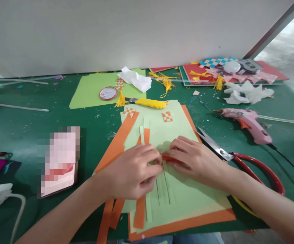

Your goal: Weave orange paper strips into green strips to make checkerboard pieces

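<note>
My left hand (133,173) and my right hand (194,157) meet over a stack of pale green paper (172,135) lying on orange paper (187,222). Both hands have their fingers pressed together on an orange paper strip (167,158) laid across several pale green strips (163,188). More orange strips (139,213) run out from under my left hand toward me. Two small orange-and-white woven squares (167,117) sit on the green sheet farther back.
Red-handled scissors (238,159) lie right of the paper, a pink glue gun (248,123) beyond them. A yellow-handled knife (149,102), a round tin lid (108,93), tissue (135,78) and tassels sit at the back. A phone (58,162) lies left on the green mat (17,125).
</note>
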The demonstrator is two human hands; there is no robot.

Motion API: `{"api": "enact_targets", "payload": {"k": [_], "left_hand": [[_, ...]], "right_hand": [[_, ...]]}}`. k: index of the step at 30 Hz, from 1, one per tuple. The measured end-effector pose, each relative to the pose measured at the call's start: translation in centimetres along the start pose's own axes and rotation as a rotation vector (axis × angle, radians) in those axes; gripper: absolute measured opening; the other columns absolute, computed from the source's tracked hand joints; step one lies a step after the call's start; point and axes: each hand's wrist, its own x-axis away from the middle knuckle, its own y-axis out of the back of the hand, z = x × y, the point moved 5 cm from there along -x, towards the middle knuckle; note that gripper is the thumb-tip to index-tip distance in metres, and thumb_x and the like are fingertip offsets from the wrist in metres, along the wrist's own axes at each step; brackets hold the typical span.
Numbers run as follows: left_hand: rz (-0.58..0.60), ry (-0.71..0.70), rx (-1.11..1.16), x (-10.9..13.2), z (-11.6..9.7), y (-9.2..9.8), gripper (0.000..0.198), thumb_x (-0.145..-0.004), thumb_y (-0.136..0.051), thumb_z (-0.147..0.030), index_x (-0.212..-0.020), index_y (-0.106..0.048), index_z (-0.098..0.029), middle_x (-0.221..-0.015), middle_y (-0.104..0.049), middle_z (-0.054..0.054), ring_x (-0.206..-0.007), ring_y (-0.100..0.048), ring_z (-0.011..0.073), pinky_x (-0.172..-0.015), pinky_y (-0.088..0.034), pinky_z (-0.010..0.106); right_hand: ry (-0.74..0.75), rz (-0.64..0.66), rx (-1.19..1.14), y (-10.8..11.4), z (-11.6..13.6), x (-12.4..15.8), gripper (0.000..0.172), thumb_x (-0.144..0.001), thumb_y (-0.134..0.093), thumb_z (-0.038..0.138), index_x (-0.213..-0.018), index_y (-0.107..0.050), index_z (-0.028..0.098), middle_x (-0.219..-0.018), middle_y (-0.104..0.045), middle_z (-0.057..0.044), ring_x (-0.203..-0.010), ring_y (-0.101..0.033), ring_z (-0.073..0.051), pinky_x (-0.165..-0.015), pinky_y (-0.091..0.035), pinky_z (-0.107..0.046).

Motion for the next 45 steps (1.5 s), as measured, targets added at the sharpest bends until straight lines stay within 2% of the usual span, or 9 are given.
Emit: {"api": "enact_targets", "payload": {"k": [5, 11, 16, 20, 25, 31, 34, 41, 45], "left_hand": [[0.005, -0.071, -0.077, 0.1, -0.2, 0.1, 0.016, -0.089, -0.052, -0.014, -0.092, -0.067, -0.018, -0.1, -0.065, 0.005, -0.103, -0.054, 0.023, -0.088, -0.044, 0.038], [-0.025, -0.108, -0.178, 0.1, -0.6, -0.1, 0.02, -0.09, -0.049, -0.011, -0.08, -0.065, -0.018, -0.091, -0.067, 0.004, -0.095, -0.058, 0.0202, -0.081, -0.046, 0.035], [-0.026, -0.108, -0.103, 0.2, -0.7, 0.0, 0.013, -0.087, -0.053, -0.012, -0.084, -0.064, -0.017, -0.093, -0.067, 0.004, -0.095, -0.057, 0.0202, -0.082, -0.047, 0.034], [-0.011, -0.096, -0.086, 0.1, -0.6, 0.4, 0.01, -0.084, -0.057, -0.011, -0.082, -0.063, -0.018, -0.093, -0.066, 0.004, -0.097, -0.056, 0.0203, -0.083, -0.047, 0.033], [-0.037, -0.141, -0.193, 0.1, -1.0, 0.3, 0.016, -0.089, -0.053, -0.011, -0.085, -0.066, -0.019, -0.09, -0.068, 0.003, -0.092, -0.058, 0.0183, -0.082, -0.046, 0.032], [-0.092, -0.184, -0.282, 0.3, -1.4, 0.3, 0.018, -0.092, -0.052, -0.011, -0.084, -0.067, -0.018, -0.087, -0.069, 0.003, -0.089, -0.06, 0.0176, -0.08, -0.047, 0.032], [-0.092, -0.167, -0.288, 0.2, -1.3, 0.3, 0.02, -0.092, -0.052, -0.01, -0.08, -0.066, -0.018, -0.083, -0.068, 0.003, -0.087, -0.061, 0.0174, -0.08, -0.047, 0.032], [-0.036, -0.123, -0.135, 0.0, -1.1, -0.3, 0.016, -0.088, -0.052, -0.016, -0.077, -0.064, -0.019, -0.086, -0.066, 0.003, -0.089, -0.058, 0.0191, -0.082, -0.047, 0.033], [-0.004, -0.077, -0.053, -0.2, -1.0, -0.6, 0.013, -0.084, -0.052, -0.015, -0.078, -0.063, -0.018, -0.083, -0.061, 0.005, -0.087, -0.055, 0.0206, -0.082, -0.047, 0.035]], "right_hand": [[0.012, -0.01, 0.012, -0.1, 0.1, 0.0, 0.016, -0.094, -0.05, 0.022, -0.094, -0.065, 0.015, -0.087, -0.059, -0.007, -0.08, -0.052, -0.018, -0.067, -0.046, -0.031], [0.005, -0.002, 0.015, -0.2, 0.0, -0.1, 0.016, -0.094, -0.049, 0.019, -0.091, -0.065, 0.015, -0.086, -0.058, -0.007, -0.079, -0.051, -0.018, -0.067, -0.045, -0.031], [0.016, -0.03, 0.004, 0.0, 0.1, 0.0, 0.018, -0.094, -0.048, 0.019, -0.095, -0.066, 0.014, -0.086, -0.058, -0.007, -0.079, -0.052, -0.018, -0.067, -0.046, -0.031], [0.111, -0.078, 0.0, 0.5, 0.8, 0.2, 0.021, -0.094, -0.046, 0.014, -0.094, -0.067, 0.014, -0.078, -0.058, -0.007, -0.074, -0.051, -0.016, -0.065, -0.044, -0.029], [0.25, -0.068, 0.029, 0.2, 1.6, 0.1, 0.024, -0.091, -0.046, 0.012, -0.079, -0.066, 0.015, -0.07, -0.058, -0.004, -0.066, -0.046, -0.015, -0.06, -0.038, -0.029], [0.291, 0.01, -0.006, -0.2, 2.0, 0.0, 0.024, -0.094, -0.045, 0.013, -0.089, -0.068, 0.017, -0.074, -0.06, -0.005, -0.07, -0.048, -0.015, -0.063, -0.039, -0.028], [0.311, 0.037, -0.004, -0.3, 2.3, 0.2, 0.027, -0.095, -0.045, 0.015, -0.08, -0.066, 0.017, -0.072, -0.057, -0.003, -0.068, -0.046, -0.014, -0.062, -0.036, -0.028], [0.312, 0.046, -0.002, -0.5, 2.3, 0.3, 0.028, -0.094, -0.045, 0.014, -0.074, -0.063, 0.018, -0.071, -0.055, -0.002, -0.066, -0.043, -0.014, -0.059, -0.033, -0.028], [0.313, 0.048, -0.049, -0.5, 2.2, 0.3, 0.028, -0.095, -0.043, 0.014, -0.077, -0.064, 0.018, -0.074, -0.058, -0.003, -0.069, -0.045, -0.014, -0.061, -0.035, -0.028]]}}
